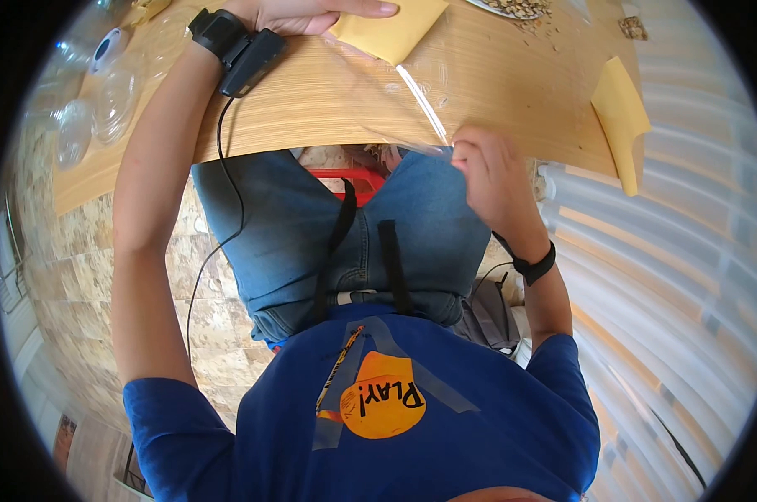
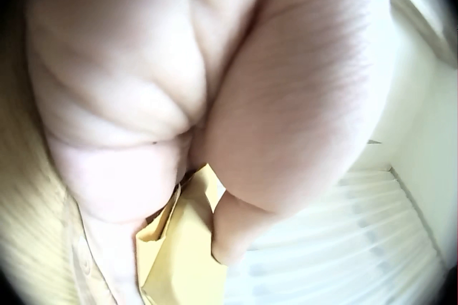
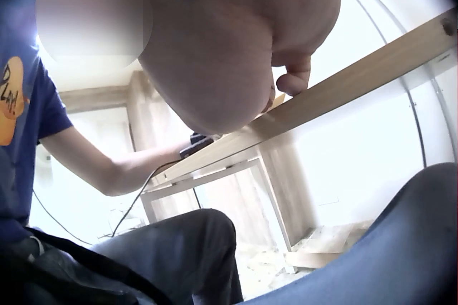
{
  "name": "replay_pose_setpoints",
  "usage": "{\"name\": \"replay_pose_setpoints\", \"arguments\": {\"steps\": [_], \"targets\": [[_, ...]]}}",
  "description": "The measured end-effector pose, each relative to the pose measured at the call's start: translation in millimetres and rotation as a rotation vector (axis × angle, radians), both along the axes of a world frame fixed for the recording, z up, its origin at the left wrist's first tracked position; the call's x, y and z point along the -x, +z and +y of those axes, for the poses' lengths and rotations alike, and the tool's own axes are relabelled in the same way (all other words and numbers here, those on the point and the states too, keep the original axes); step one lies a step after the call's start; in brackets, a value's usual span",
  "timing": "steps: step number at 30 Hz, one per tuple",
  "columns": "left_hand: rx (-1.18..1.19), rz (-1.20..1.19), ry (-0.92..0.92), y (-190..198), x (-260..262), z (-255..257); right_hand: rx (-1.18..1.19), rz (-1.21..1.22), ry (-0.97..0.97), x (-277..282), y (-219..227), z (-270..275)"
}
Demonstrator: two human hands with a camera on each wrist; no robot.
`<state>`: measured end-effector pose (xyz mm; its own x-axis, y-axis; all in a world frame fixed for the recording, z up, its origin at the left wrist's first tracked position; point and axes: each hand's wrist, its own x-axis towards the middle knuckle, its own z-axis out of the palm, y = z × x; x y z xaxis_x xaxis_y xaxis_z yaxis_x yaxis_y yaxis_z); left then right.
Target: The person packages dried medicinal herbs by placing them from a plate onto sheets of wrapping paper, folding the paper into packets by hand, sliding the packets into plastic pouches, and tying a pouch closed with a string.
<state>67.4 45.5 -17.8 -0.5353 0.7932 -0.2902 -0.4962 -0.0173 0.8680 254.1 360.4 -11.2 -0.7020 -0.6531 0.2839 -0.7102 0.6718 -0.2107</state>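
Two yellow envelopes lie on the wooden table (image 1: 311,109): one envelope (image 1: 391,25) under the left hand (image 1: 311,12), whose fingers rest flat and together on it, and a second envelope (image 1: 621,117) hanging over the far right edge. One clear plastic bag (image 1: 395,92) stretches across the table to its near edge, where the right hand (image 1: 491,176) pinches its corner with curled fingers. Some clear plastic cups (image 1: 102,100) sit at the left; their number is hard to make out. A plate of crumbs (image 1: 516,8) is cut off at the top.
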Motion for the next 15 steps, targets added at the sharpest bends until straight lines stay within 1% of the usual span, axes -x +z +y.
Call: {"name": "replay_pose_setpoints", "arguments": {"steps": [1, 5, 7, 8, 10, 11, 13, 14, 15], "targets": [[-0.007, 0.008, -0.011, 0.2, -0.3, 1.3, -0.022, 0.000, 0.040, -3.2, 0.2, -1.4], [-0.023, 0.016, -0.037, -1.4, -0.6, 4.3, -0.009, -0.024, 0.059, -15.0, 2.4, -5.9], [-0.091, 0.000, 0.027, -2.6, 0.0, 4.9, 0.009, -0.076, 0.097, -20.1, 4.9, -4.5], [-0.092, 0.001, 0.028, -3.4, 0.7, 4.1, 0.008, -0.075, 0.097, -24.0, 4.7, -3.7], [-0.115, -0.026, 0.021, -3.3, 1.2, 3.4, 0.093, -0.157, 0.070, -31.1, 2.8, -0.7], [-0.120, -0.022, 0.018, -2.5, 0.7, 3.2, 0.088, -0.153, 0.067, -30.6, 3.8, 1.2], [-0.063, 0.014, 0.024, -0.5, -0.2, 2.4, 0.218, -0.071, -0.053, -26.5, 5.2, 6.1], [-0.064, 0.017, 0.019, -0.6, 0.5, 2.5, 0.218, -0.068, -0.057, -23.6, 5.9, 8.9], [-0.036, 0.033, 0.014, -0.9, 0.7, 2.2, 0.244, -0.031, -0.153, -19.6, 7.1, 11.1]]}}
